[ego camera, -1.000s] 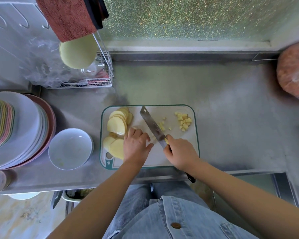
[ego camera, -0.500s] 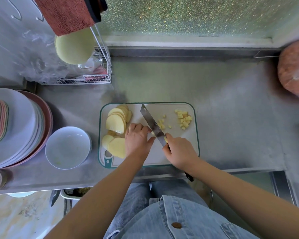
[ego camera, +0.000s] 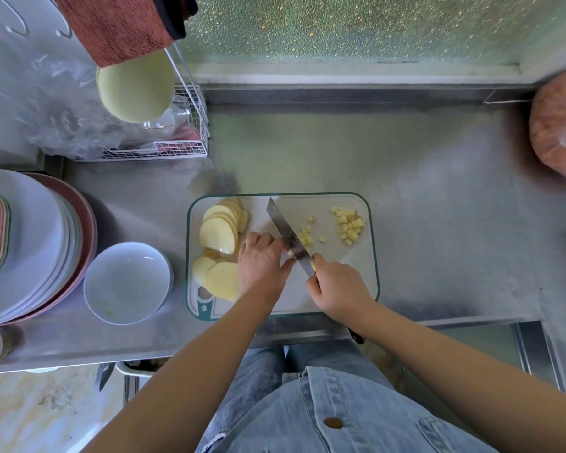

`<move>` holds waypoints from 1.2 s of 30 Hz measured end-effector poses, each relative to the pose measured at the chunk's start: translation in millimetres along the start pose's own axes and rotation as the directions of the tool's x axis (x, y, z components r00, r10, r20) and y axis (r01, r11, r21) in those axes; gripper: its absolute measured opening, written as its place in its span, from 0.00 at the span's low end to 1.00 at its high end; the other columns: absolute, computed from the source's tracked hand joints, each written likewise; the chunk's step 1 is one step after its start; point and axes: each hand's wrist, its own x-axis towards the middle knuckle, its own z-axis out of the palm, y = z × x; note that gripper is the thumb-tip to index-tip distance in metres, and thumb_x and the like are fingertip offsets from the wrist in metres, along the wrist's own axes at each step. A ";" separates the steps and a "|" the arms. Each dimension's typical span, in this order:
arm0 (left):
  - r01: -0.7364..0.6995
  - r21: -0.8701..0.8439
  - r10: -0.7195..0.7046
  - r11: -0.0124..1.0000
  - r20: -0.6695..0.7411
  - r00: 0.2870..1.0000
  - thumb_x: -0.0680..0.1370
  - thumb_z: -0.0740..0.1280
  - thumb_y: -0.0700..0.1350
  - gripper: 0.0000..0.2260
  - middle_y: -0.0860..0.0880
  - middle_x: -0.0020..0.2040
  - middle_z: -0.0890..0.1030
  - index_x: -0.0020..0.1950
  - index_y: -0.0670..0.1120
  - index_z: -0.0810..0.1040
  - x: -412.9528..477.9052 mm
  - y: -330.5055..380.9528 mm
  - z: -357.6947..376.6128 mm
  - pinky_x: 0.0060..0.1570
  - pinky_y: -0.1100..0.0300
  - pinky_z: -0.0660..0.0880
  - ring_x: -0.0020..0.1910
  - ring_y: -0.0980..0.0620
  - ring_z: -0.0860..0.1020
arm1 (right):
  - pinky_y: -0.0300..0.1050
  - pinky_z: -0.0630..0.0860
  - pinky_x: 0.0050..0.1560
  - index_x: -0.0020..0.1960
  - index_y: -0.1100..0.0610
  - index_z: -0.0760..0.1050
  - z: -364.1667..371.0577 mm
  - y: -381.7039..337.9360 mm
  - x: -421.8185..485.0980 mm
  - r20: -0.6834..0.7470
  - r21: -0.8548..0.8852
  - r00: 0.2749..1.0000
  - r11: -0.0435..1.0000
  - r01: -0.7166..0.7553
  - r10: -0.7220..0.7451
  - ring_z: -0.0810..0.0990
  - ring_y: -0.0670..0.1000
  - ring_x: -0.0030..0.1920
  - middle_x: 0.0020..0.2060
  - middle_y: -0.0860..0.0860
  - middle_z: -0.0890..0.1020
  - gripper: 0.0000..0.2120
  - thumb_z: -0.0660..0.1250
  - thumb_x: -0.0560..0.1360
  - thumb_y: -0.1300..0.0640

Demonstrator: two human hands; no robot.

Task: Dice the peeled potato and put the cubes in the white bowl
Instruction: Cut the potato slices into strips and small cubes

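Observation:
On the green-rimmed cutting board (ego camera: 363, 289) lie pale yellow potato slices (ego camera: 218, 235) in a stack at the left, with more slices (ego camera: 223, 279) nearer me. Small potato cubes (ego camera: 348, 225) sit at the board's far right, a few more cubes (ego camera: 306, 238) beside the blade. My right hand (ego camera: 339, 287) grips the handle of a knife (ego camera: 288, 237), its blade slanting up-left across the board. My left hand (ego camera: 262, 264) is curled over potato strips pressed against the blade; the strips are mostly hidden. The white bowl (ego camera: 128, 282) stands left of the board and holds no cubes.
A stack of plates (ego camera: 30, 243) fills the left edge beside the bowl. A wire rack (ego camera: 177, 138) with plastic bags and a pale green lid stands at the back left. A red-brown bagged lump (ego camera: 559, 125) sits at the far right. The steel counter (ego camera: 438, 197) drops off just below the board.
The knife blade has shifted slightly left toward my left hand's fingers between cuts. A few more cubes lie beside the blade. The camera view has drifted a little.

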 end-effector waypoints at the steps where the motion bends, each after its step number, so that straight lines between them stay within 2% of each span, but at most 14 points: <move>1: -0.003 0.004 0.003 1.000 0.002 1.000 0.64 0.79 0.50 0.11 0.50 0.38 0.80 0.40 0.47 0.82 0.3 -0.1 0.2 0.42 0.54 0.74 0.44 0.45 0.75 | 0.44 0.62 0.32 0.55 0.59 0.69 1.2 0.2 0.1 0.001 0.006 1.000 1.000 0.000 0.000 0.71 0.53 0.32 0.31 0.51 0.71 0.10 0.55 0.78 0.55; 6: -0.013 -0.004 0.013 1.000 0.021 1.000 0.65 0.78 0.50 0.10 0.50 0.38 0.80 0.41 0.48 0.82 0.9 0.0 -1.0 0.43 0.53 0.74 0.45 0.45 0.74 | 0.43 0.53 0.27 0.46 0.57 0.63 -0.3 3.7 2.0 -0.003 0.109 1.000 0.994 -0.030 0.031 0.63 0.49 0.26 0.26 0.47 0.64 0.04 0.57 0.77 0.58; 9: -0.053 -0.029 0.054 0.998 0.017 0.998 0.64 0.79 0.49 0.12 0.49 0.39 0.80 0.42 0.47 0.81 -0.1 -2.3 -3.3 0.44 0.53 0.75 0.45 0.44 0.75 | 0.48 0.57 0.30 0.42 0.59 0.62 -3.7 8.8 4.9 -0.026 0.227 0.997 0.972 -0.064 0.072 0.64 0.53 0.27 0.25 0.49 0.65 0.07 0.57 0.78 0.59; 12: -0.068 -0.017 0.068 0.998 0.010 0.998 0.64 0.79 0.47 0.14 0.49 0.41 0.79 0.45 0.46 0.81 -2.1 -7.5 -8.7 0.45 0.52 0.76 0.46 0.44 0.75 | 0.47 0.60 0.29 0.44 0.61 0.66 -9.2 10.8 1.7 -0.058 0.320 0.996 0.946 -0.047 0.069 0.67 0.53 0.26 0.25 0.50 0.67 0.06 0.57 0.78 0.60; 18: -0.010 0.059 0.009 0.998 0.018 1.000 0.64 0.75 0.38 0.11 0.47 0.43 0.78 0.44 0.44 0.81 -7.6 -12.9 -13.3 0.41 0.52 0.76 0.45 0.43 0.76 | 0.48 0.59 0.33 0.42 0.57 0.60 3.6 0.3 -5.5 -0.010 0.209 1.000 0.978 0.020 -0.018 0.66 0.56 0.30 0.26 0.49 0.65 0.07 0.56 0.78 0.59; 22: -0.004 0.115 -0.005 0.993 0.076 0.997 0.70 0.71 0.41 0.14 0.46 0.54 0.76 0.56 0.45 0.80 -12.7 -6.3 -15.7 0.53 0.52 0.73 0.56 0.44 0.73 | 0.50 0.60 0.33 0.43 0.58 0.62 7.1 18.5 -7.9 -0.050 0.216 0.998 0.976 -0.010 0.022 0.69 0.60 0.30 0.26 0.51 0.67 0.06 0.57 0.77 0.60; 25: 0.031 0.127 -0.044 0.991 0.106 0.993 0.75 0.66 0.42 0.17 0.48 0.62 0.72 0.64 0.47 0.75 -13.7 -2.2 -17.4 0.60 0.55 0.68 0.63 0.48 0.68 | 0.49 0.61 0.34 0.47 0.61 0.68 -3.7 43.6 -5.4 -0.098 0.214 0.983 0.968 -0.129 0.152 0.75 0.64 0.35 0.32 0.60 0.76 0.04 0.58 0.77 0.60; 28: 0.040 0.132 -0.056 0.990 0.117 0.992 0.76 0.64 0.42 0.17 0.49 0.63 0.70 0.66 0.48 0.72 -13.3 -0.2 -18.9 0.62 0.56 0.67 0.64 0.49 0.66 | 0.49 0.60 0.34 0.43 0.58 0.62 -12.5 56.0 -3.4 -0.137 0.206 0.968 0.962 -0.180 0.210 0.73 0.63 0.34 0.29 0.56 0.71 0.06 0.59 0.77 0.61; 33: 0.033 0.144 -0.050 0.989 0.119 0.992 0.77 0.63 0.44 0.17 0.49 0.64 0.69 0.66 0.49 0.72 -12.3 0.6 -20.2 0.63 0.56 0.67 0.64 0.49 0.66 | 0.47 0.60 0.34 0.42 0.57 0.60 -11.2 29.1 -5.4 -0.100 0.243 0.988 0.966 -0.086 0.114 0.68 0.57 0.32 0.28 0.49 0.67 0.07 0.57 0.78 0.59; 36: 0.010 0.164 -0.032 0.986 0.136 0.990 0.77 0.63 0.46 0.18 0.48 0.63 0.69 0.67 0.48 0.71 -12.7 -0.7 -20.5 0.62 0.55 0.68 0.64 0.48 0.66 | 0.47 0.59 0.35 0.43 0.57 0.61 -4.6 17.9 -3.8 -0.052 0.197 0.997 0.980 -0.043 0.055 0.72 0.61 0.37 0.32 0.53 0.72 0.07 0.57 0.78 0.58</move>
